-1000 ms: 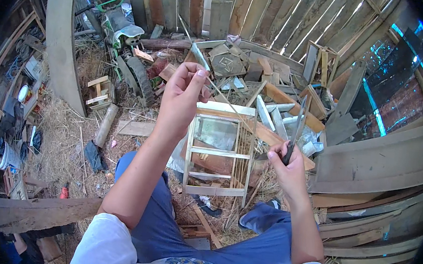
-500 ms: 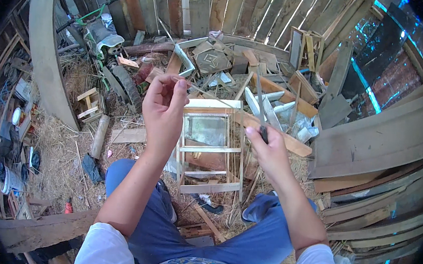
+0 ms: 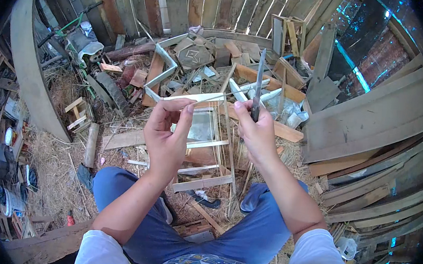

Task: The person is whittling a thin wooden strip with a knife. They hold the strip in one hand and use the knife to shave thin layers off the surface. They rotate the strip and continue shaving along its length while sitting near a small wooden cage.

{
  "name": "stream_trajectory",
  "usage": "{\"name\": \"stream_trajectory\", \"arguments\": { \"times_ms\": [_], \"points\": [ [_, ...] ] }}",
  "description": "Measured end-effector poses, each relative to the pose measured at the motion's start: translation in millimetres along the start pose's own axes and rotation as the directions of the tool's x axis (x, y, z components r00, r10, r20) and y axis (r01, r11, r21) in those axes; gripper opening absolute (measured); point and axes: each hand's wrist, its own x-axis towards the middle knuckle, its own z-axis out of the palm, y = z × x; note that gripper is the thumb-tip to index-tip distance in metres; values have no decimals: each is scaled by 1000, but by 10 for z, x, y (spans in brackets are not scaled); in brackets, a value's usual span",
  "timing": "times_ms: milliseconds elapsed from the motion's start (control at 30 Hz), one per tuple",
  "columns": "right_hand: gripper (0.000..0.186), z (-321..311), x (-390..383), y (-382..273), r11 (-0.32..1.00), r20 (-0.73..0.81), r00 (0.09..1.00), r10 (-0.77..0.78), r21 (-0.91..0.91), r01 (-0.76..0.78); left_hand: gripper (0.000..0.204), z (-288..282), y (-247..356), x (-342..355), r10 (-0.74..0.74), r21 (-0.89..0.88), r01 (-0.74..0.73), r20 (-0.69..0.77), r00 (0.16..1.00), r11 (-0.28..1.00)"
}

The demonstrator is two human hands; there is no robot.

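My left hand [image 3: 165,140] pinches one end of a thin wooden stick [image 3: 209,97] that runs rightward to my right hand [image 3: 256,137]. That hand grips a knife [image 3: 259,76] by its dark handle, with the long blade pointing away from me, beside or across the stick; whether they touch I cannot tell. Below and behind my hands stands a light wooden frame with crosspieces [image 3: 202,182], partly hidden by them, between my bent legs.
A heap of boards and scraps [image 3: 193,55] lies along the plank wall [image 3: 208,1]. A green two-wheeler [image 3: 90,53] and a tall bent panel [image 3: 36,66] are at left. A large sheet [image 3: 362,130] and stacked boards [image 3: 376,207] fill the right. Straw covers the ground [image 3: 57,169].
My left hand has come down and slightly left. My right hand has moved up and left, nearer the left, with the knife. The view has shifted, so the background sits further left.
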Motion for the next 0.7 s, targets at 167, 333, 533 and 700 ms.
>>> {"name": "stream_trajectory", "arguments": {
  "times_ms": [167,333,533,700],
  "points": [
    [27,-27,-29,-47,997,2,999,51,-65,-51,4,107,-10,-58,-28,-74,30,28,999,997],
    [21,-92,8,-51,976,15,991,132,171,-133,8,187,-20,-149,-191,-123,205,116,975,971],
    [17,-234,71,-44,1000,1,1000,1,15,-1,6,177,-90,-87,-444,-39,501,405,799,865],
    [19,-246,11,-128,992,33,999,-23,-126,27,15,130,77,-7,-638,-67,830,607,474,553]
  ]
}}
